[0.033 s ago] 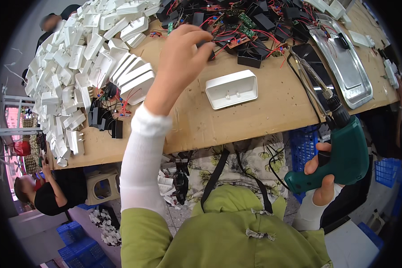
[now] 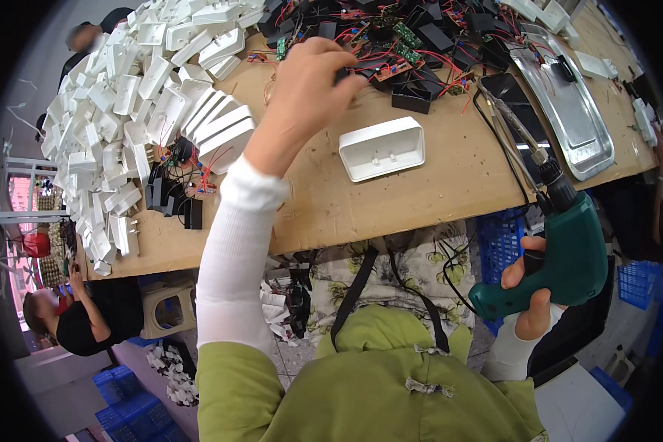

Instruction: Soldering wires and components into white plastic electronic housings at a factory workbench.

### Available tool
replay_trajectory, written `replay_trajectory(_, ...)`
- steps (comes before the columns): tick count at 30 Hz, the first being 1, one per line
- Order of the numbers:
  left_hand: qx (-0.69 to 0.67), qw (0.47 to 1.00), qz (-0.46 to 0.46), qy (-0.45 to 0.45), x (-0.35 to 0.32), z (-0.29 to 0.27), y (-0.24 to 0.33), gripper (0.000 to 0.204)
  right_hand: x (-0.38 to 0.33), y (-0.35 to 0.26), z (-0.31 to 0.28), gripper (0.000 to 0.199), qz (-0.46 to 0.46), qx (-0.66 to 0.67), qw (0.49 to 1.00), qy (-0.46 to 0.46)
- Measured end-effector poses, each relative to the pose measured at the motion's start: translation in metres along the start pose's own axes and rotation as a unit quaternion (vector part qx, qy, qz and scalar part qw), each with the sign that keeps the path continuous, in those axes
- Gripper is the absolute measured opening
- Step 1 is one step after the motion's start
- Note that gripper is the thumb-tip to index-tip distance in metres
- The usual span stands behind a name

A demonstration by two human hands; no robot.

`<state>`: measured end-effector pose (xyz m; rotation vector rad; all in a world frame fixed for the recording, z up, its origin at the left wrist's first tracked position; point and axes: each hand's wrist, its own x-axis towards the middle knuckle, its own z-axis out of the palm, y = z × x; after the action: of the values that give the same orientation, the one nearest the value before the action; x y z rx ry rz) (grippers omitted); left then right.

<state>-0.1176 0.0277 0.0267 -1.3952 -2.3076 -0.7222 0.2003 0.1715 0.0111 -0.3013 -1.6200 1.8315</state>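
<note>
The step in hand looks like picking from the pile of black parts and red wires (image 2: 429, 33) at the far side: the left hand (image 2: 311, 87) is over its near-left edge, fingers curled, though blur hides whether they grip anything. Well apart, the right hand (image 2: 535, 315) is wrapped around a green pistol-grip tool (image 2: 578, 239). Between them, the open white casing (image 2: 383, 142) lies on the table (image 2: 324, 214). The next move seems to call for freeing wires gently. No brand or writing is legible.
</note>
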Motion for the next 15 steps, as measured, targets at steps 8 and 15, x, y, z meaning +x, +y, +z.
replay_trajectory(8,0.108,0.991,-0.049,-0.069,-0.021,-0.002,-0.009,0.027,-0.001,-0.001,0.001,0.066,-0.002,-0.007,0.999,0.032)
replay_trajectory(15,0.214,0.957,-0.182,-0.077,-0.064,-0.047,0.042,0.03,0.005,0.005,0.003,0.069,0.004,-0.018,0.998,0.055)
